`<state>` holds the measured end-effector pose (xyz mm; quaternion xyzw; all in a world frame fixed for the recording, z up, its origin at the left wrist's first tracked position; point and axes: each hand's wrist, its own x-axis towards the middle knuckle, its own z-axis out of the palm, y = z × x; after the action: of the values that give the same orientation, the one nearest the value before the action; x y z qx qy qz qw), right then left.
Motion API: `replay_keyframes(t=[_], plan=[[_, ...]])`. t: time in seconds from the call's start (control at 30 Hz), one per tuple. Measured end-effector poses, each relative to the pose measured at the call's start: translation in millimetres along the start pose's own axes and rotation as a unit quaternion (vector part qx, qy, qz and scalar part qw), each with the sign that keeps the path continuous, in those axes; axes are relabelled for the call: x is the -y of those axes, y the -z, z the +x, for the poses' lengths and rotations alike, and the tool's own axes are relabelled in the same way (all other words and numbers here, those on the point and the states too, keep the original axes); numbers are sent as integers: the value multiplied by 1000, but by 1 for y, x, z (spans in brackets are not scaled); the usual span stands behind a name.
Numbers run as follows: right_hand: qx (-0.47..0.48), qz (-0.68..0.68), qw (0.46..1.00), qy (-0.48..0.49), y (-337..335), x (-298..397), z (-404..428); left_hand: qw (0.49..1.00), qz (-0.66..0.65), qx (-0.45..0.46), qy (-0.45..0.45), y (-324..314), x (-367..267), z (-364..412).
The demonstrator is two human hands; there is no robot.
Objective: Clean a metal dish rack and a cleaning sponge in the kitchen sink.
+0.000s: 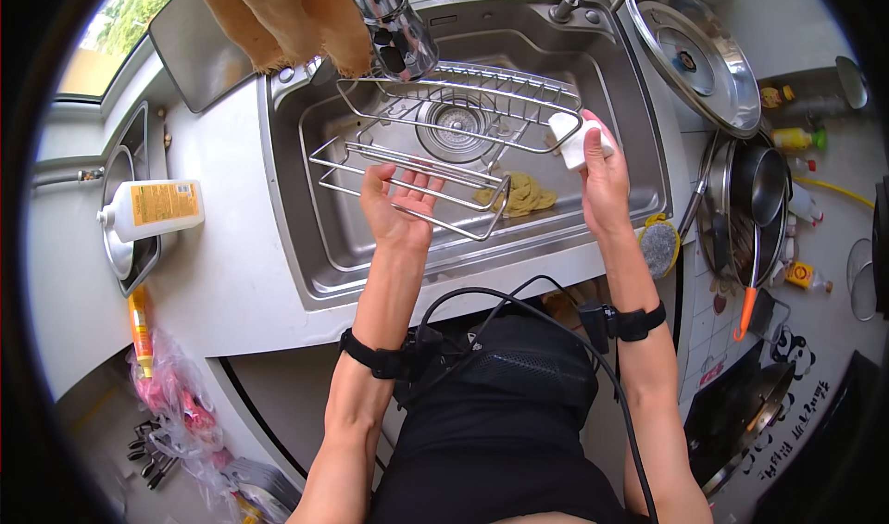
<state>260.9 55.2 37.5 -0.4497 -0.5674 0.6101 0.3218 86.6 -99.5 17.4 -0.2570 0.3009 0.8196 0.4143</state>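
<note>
A stainless steel wire rack (462, 118) is held over a metal kitchen sink (333, 260). My left hand (404, 204) supports its near, lower part from below, with thumb and fingers around the wires. My right hand (603, 170) pinches a white sponge (575, 142) against the right end of the rack's upper part. Behind the rack shows the round drain strainer (456, 128). A crumpled yellow-green cloth (524, 194) lies on the sink floor between my hands. The rack hides part of the basin.
A chrome faucet (410, 41) and hanging tan cloths (285, 17) reach over the sink's far side. A white bottle (160, 210) lies at left. On the right are a grey and yellow scrubber (658, 246), a large steel lid (694, 59) and stacked pans (760, 184). Black cables run across my waist.
</note>
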Motion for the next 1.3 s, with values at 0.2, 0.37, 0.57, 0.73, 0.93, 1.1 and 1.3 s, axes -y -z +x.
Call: replay_keyframes(t=[0.2, 0.37, 0.57, 0.73, 0.93, 1.1, 1.3], plan=[[224, 471, 845, -115, 3, 38, -22, 1000, -11, -20, -2, 0, -2, -3], [148, 233, 960, -44, -5, 20, -12, 998, 15, -42, -32, -3, 1, -6], [-110, 68, 985, 118, -30, 6, -3, 1000, -2, -16, 3, -6, 18, -18], [-107, -172, 961, 186, -27, 24, 10, 996, -47, -58, 58, -6, 28, -23], [14, -342, 919, 194, 19, 21, -8, 1000, -14, -16, 17, 6, 19, -11], [45, 193, 962, -186, 42, 15, -17, 999, -18, 39, 24, 5, 12, -10], [88, 315, 913, -246, 32, -2, -10, 995, -37, 90, 35, 6, 11, -10]])
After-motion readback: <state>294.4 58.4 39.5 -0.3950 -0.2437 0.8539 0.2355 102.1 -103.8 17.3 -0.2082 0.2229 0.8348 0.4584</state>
